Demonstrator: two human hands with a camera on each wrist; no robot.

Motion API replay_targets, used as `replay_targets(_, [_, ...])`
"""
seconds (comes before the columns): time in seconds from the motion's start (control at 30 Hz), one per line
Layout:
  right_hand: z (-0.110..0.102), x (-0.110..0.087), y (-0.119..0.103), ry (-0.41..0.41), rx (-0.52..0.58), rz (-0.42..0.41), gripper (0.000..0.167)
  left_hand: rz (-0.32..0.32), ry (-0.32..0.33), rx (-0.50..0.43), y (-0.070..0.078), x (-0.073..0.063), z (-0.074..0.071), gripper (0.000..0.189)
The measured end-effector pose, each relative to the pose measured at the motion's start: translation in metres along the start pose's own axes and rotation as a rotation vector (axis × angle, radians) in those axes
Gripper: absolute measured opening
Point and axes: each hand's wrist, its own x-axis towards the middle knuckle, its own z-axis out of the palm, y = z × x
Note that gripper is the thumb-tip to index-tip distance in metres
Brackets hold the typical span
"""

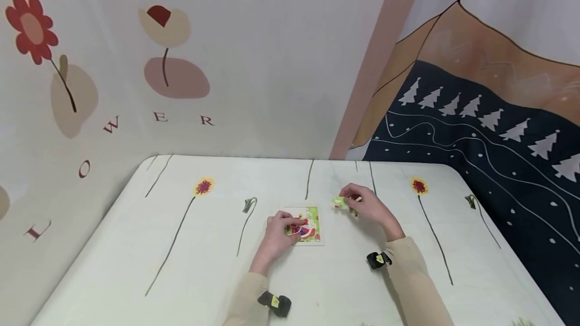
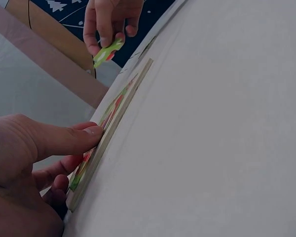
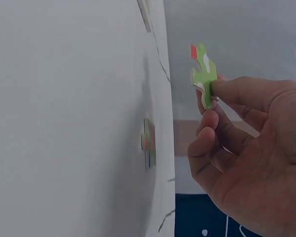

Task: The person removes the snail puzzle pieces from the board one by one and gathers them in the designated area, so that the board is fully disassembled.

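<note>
On the white cloth lies a small square jigsaw puzzle (image 1: 310, 233) with a red, blue and green picture inside a pale frame (image 2: 119, 116). The left hand (image 1: 280, 233) rests over the puzzle's left part, index finger stretched across the picture, thumb at the frame's edge in the left wrist view. To the right and a little farther off, the right hand (image 1: 366, 205) pinches a green jigsaw piece (image 3: 206, 74) between thumb and fingers, raised above the cloth. Beneath that hand, another jigsaw piece (image 3: 150, 144) lies on the cloth, mostly covered by the hand in the head view.
The table (image 1: 190, 265) has a white cloth printed with flowers and stems. Behind it hangs a pale curtain (image 1: 272, 64) with flower prints and letters; dark fabric with white trees (image 1: 489, 135) falls along the right edge. Black camera straps (image 1: 275, 303) sit on both sleeves.
</note>
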Motion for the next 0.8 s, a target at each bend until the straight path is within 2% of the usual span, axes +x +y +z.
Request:
replay_targets(0.23, [-0.009, -0.011, 0.009, 0.026, -0.023, 0.045, 0.013, -0.020, -0.004, 0.000, -0.001, -0.005, 0.001, 0.034])
replay_targets(0.53, [-0.029, -0.016, 0.017, 0.089, -0.048, 0.020, 0.014, 0.000, 0.002, 0.009, -0.002, -0.003, 0.003, 0.032])
replay_targets(0.8, [-0.045, -0.022, 0.028, 0.091, -0.107, 0.035, 0.013, 0.009, -0.003, 0.028, 0.000, 0.000, 0.001, 0.032])
